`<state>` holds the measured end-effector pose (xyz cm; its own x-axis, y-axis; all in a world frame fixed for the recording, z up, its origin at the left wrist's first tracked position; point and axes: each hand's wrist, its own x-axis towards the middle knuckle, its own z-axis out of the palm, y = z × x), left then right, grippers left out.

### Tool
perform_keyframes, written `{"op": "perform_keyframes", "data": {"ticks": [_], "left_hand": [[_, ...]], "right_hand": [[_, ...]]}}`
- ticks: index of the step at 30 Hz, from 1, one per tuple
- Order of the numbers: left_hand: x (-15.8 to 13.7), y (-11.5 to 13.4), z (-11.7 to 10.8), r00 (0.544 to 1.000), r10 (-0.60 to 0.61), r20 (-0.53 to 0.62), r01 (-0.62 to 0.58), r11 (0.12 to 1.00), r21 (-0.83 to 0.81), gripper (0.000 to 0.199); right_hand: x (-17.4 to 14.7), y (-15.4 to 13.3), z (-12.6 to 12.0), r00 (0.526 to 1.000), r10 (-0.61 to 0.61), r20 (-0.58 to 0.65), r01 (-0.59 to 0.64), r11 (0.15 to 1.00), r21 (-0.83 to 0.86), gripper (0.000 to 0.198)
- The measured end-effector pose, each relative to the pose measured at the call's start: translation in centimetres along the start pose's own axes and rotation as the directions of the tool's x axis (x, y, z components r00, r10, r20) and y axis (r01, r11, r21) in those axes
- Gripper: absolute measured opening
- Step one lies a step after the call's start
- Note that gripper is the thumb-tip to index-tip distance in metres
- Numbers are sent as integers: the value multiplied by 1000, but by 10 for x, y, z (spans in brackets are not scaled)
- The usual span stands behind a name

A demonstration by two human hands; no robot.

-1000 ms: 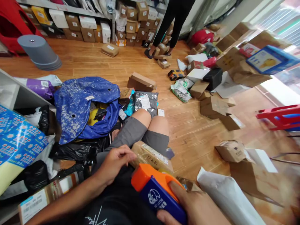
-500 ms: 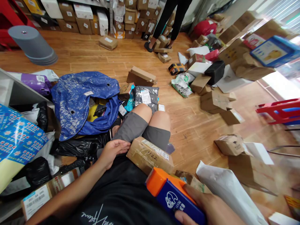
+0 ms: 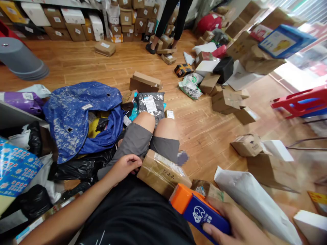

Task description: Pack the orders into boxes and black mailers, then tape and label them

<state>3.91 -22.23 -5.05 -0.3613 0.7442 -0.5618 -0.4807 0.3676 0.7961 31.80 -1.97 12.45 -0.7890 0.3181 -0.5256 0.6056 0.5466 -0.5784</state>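
A taped brown cardboard box (image 3: 160,175) with "7122" handwritten on its side and a white label on top rests at my lap, tilted. My left hand (image 3: 126,166) is at its left end, fingers curled, with the thumb and fingertips against the edge; some fingers are hidden. In my right hand (image 3: 227,221) is a blue and orange handheld device (image 3: 199,212) with a white elephant logo. Its orange end points towards the box's lower right corner, and I cannot tell whether they touch. The thumb lies across the blue body.
Left of my knees lies an open blue sack (image 3: 84,102) with parcels inside. A grey plastic parcel (image 3: 150,105) sits beyond my knees. Cartons (image 3: 227,100) and a long white package (image 3: 255,200) lie to the right. Another person's legs (image 3: 172,20) stand at the back. A grey stool (image 3: 20,58) is left.
My view has swung right, so the room shifts left. The left fingers have gone from straight to curled at the box's end. The handheld device has moved right, away from the box.
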Motion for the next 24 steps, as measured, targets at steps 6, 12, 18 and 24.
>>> {"op": "perform_keyframes", "data": {"ticks": [6,12,18,24], "left_hand": [[5,-4,13,991,131,-42,-121,975,188,72],[-25,21,27,546,828,131,-567,250,785,67],[-29,58,75,558,373,741,-618,-410,671,125],[10,71,65,591,284,755,-631,-421,652,102]], "right_hand": [[-6,48,20,999,-27,-33,33,980,196,35],[-7,75,31,998,54,-26,-46,970,239,36],[-1,79,26,999,27,44,-39,956,290,41],[9,62,5,994,7,108,-42,944,326,33]]}}
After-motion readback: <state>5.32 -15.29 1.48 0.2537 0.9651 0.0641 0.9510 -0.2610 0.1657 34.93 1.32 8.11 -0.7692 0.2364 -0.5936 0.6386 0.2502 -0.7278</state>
